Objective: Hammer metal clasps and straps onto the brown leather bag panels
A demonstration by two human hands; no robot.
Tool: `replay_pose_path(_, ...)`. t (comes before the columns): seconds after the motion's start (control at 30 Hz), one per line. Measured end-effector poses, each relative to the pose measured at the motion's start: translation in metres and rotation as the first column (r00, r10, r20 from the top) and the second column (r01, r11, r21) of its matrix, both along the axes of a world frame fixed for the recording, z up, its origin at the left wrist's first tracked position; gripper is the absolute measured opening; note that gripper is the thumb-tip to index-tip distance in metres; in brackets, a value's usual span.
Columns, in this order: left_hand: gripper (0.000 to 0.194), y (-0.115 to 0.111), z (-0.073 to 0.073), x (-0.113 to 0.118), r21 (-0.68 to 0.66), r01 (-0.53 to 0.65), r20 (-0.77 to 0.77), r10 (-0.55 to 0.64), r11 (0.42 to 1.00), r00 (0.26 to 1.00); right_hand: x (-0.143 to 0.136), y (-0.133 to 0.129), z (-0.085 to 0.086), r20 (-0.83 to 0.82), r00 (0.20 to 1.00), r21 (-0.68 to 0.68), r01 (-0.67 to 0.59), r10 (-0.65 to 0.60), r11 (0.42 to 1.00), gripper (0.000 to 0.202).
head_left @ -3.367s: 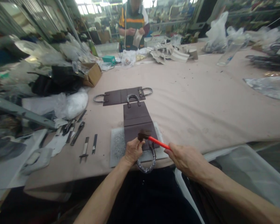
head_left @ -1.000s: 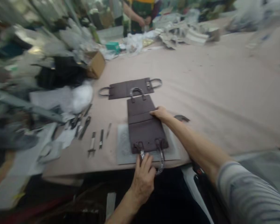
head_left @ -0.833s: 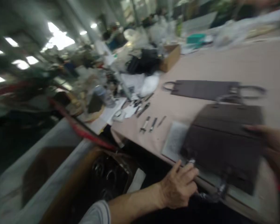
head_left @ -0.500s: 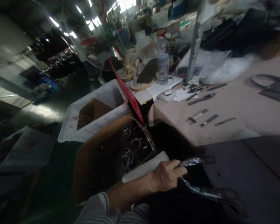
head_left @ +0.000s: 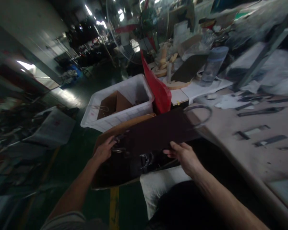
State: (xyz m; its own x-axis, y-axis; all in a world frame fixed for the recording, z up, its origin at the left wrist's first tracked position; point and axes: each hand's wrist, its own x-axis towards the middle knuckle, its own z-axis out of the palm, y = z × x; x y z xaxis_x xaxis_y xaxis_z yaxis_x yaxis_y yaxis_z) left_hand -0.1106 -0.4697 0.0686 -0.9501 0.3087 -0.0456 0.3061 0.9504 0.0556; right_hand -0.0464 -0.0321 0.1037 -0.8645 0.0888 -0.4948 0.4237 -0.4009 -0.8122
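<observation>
Bag panel (head_left: 153,134) has moved from table (head_left: 249,163) to above carton (head_left: 122,126), gripped by left fingers (head_left: 109,142) and right fingers (head_left: 176,147).

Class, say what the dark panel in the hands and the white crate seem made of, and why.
Dark panel: perhaps leather or imitation leather, matt; smooth, sheet-like face, grain not discernible. White crate: probably moulded plastic, dull; ribbed walls and rounded corners.
</observation>
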Motion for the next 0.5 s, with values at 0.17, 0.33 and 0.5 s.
replay_pose_path(0.17,0.051,-0.065,-0.007,0.004,-0.216,-0.283,0.182,0.324,0.934,0.928,0.000,-0.052,-0.053,0.182,0.960,0.028,-0.222,0.213,0.975,0.021)
replay_pose_path(0.33,0.041,-0.006,-0.076,0.036,-0.273,-0.396,0.227,0.459,0.877,0.859,0.034,0.010,-0.086,0.190,0.963,0.120,-0.218,0.193,0.969,0.038)
replay_pose_path(0.5,0.038,0.122,-0.149,0.066,0.001,-0.075,0.178,0.073,0.997,0.981,0.074,0.097,-0.057,0.063,0.996,0.471,-0.083,0.060,0.878,0.042)
